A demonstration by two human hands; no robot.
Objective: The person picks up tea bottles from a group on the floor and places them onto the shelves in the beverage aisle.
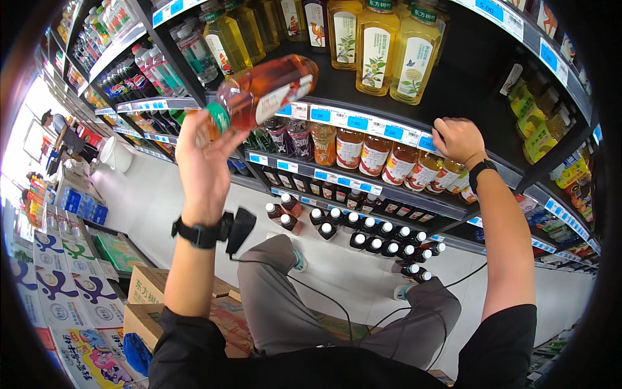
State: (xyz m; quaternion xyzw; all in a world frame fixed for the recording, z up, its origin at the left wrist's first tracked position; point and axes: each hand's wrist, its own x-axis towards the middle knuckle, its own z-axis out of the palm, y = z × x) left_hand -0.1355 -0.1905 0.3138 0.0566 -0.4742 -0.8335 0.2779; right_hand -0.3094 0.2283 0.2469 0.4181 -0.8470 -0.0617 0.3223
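Observation:
My left hand (209, 160) holds a plastic bottle of reddish-brown tea (267, 90) by its green-capped end, with the bottle tilted nearly level in front of the shelf. My right hand (457, 138) is closed over the shelf's front edge (408, 136) at the price labels; nothing shows in it. On that shelf stand large bottles of yellow tea with green caps (376, 53), behind and to the right of the held bottle. Farther left on the same shelf are more yellow bottles (226, 41) and a dark one (318, 24).
Many white-capped dark bottles (386, 238) stand on the floor before the shelving. A lower shelf holds labelled drink bottles (374, 155). Cardboard boxes (146, 291) lie at the lower left, with a thin cable (320, 294) across my lap. A person (65, 131) stands far left near a white bucket (116, 154).

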